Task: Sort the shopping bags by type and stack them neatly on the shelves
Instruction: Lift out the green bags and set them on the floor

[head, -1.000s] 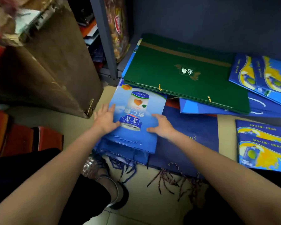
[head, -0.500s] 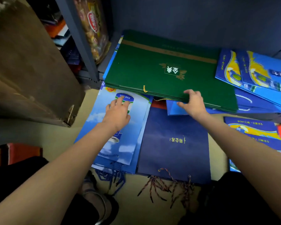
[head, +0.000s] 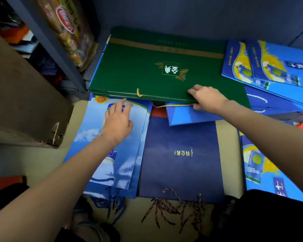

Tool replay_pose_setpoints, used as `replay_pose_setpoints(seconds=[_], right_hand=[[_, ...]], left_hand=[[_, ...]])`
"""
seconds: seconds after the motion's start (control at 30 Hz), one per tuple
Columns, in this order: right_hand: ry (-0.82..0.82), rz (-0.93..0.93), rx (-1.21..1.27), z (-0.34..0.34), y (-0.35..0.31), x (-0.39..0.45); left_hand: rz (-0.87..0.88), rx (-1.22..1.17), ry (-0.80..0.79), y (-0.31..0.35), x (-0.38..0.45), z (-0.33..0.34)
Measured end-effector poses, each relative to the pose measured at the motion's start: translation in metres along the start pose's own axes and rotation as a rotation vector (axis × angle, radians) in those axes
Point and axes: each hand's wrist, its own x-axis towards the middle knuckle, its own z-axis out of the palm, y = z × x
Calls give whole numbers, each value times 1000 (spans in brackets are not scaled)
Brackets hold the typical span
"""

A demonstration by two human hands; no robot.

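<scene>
The biggest thing is the stack of green bags (head: 147, 74), lying flat at the back, partly on top of other bags. Its long side runs left to right, and its gold rope handles hang at the near edge, so the bag openings point toward the person. The right hand (head: 208, 99) grips that near edge, fingers on top and thumb below, likely to lift or slide the stack so it can be put with its own kind. Next comes the dark blue bag (head: 180, 159), flat in the middle, long side running near to far, its twisted handles at the near end. Left of it, touching, lies the pile of sky-blue bags (head: 93, 130), also running near to far with the handles near. The left hand (head: 118, 122) hovers over or rests on this pile with fingers spread and loose, holding nothing; it may be keeping the pile steady. Blue and yellow bags (head: 269, 67) lie at the right, slanted and overlapping, not sorted yet.
</scene>
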Motion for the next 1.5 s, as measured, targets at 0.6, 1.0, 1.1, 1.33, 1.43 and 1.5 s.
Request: replay_pose_setpoints(seconds=[0.6,1.0,1.1,1.33,1.43,1.5], right_hand=[[-103,96,337,18,-33,-119],[140,854,1451,15,10,-158],[235,828,1534,-21,6,-159],[209,797,1526,-73,6,-222],[152,775,1511,-88,23,-267],[172,819,1487,-94,41,-295]], left_hand=[[396,388,5,2,-25,-30],[254,479,-141,-11,-49,-44],[226,464,-207,-5,-59,-45],[536,299,-242,33,-77,-76],[687,315,-300,51,-87,-98],[776,288,-282,74,-94,-107]])
